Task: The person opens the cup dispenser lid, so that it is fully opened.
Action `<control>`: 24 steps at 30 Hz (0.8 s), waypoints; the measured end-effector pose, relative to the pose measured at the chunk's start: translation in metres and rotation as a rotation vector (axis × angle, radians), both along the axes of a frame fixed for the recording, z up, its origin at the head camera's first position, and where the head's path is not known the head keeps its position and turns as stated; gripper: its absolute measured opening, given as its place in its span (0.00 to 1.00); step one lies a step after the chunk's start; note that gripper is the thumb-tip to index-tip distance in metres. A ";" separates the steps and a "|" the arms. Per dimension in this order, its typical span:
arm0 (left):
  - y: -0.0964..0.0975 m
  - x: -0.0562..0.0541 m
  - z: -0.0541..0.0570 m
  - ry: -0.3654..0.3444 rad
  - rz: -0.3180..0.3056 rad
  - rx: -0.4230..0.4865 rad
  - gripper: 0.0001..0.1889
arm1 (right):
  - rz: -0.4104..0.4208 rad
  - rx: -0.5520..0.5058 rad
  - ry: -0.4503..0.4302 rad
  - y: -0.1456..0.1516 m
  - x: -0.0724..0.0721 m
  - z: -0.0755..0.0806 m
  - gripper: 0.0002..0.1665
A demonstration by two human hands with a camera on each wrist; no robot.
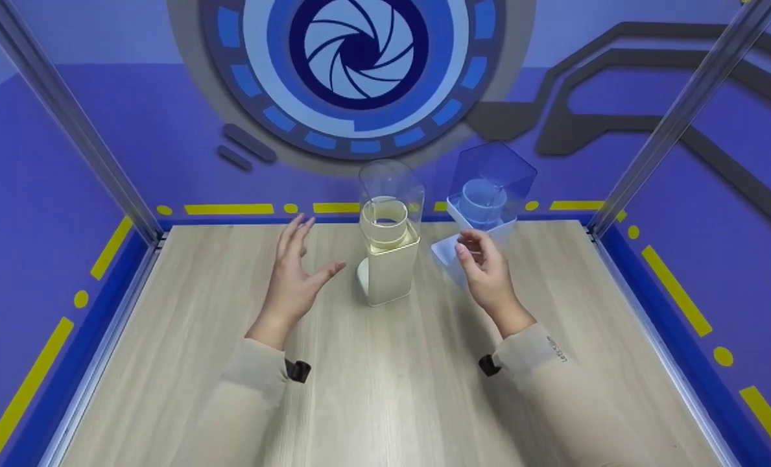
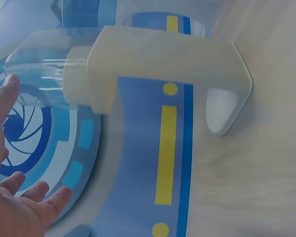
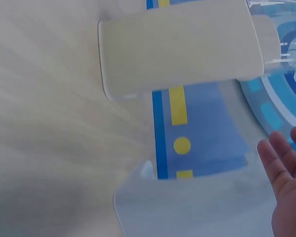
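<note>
A cream stand [image 1: 393, 275] with a ring-shaped cup and a clear hood on top stands upright on the table. My left hand [image 1: 294, 282] is to its left, apart from it, thumb spread from the fingers and nothing held. To the right and farther back is a similar stand in pale blue [image 1: 447, 251], with a blue-tinted hood. My right hand [image 1: 489, 279] overlaps that blue stand's lower part in the head view, fingers loosely bent and holding nothing. Sideways in the left wrist view, the cream stand [image 2: 153, 55] shows an overhanging top and a foot with a white patch.
The light wood table [image 1: 359, 389] reaches back to a blue printed wall [image 1: 320, 185] with yellow marks. Metal posts [image 1: 93, 123] rise at the back corners, and side walls [image 1: 703, 253] enclose the table at left and right.
</note>
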State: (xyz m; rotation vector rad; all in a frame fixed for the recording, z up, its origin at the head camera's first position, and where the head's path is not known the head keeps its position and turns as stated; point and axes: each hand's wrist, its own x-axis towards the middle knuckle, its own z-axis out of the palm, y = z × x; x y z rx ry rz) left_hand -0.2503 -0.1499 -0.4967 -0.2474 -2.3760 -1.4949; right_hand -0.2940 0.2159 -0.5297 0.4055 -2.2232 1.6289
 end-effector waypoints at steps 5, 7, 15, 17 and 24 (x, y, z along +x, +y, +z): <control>0.018 -0.003 -0.003 0.000 -0.025 0.049 0.49 | 0.003 -0.041 -0.024 -0.016 -0.006 -0.002 0.19; 0.025 -0.004 -0.005 -0.007 -0.039 0.068 0.48 | 0.011 -0.067 -0.035 -0.022 -0.008 -0.003 0.19; 0.045 -0.011 -0.011 -0.053 -0.052 0.108 0.45 | 0.032 -0.111 -0.079 -0.037 -0.014 -0.003 0.22; 0.048 -0.012 -0.014 -0.067 -0.048 0.105 0.45 | 0.029 -0.099 -0.081 -0.039 -0.015 -0.005 0.23; 0.058 -0.021 -0.024 -0.086 -0.020 0.118 0.38 | 0.038 -0.048 -0.119 -0.046 -0.018 -0.010 0.28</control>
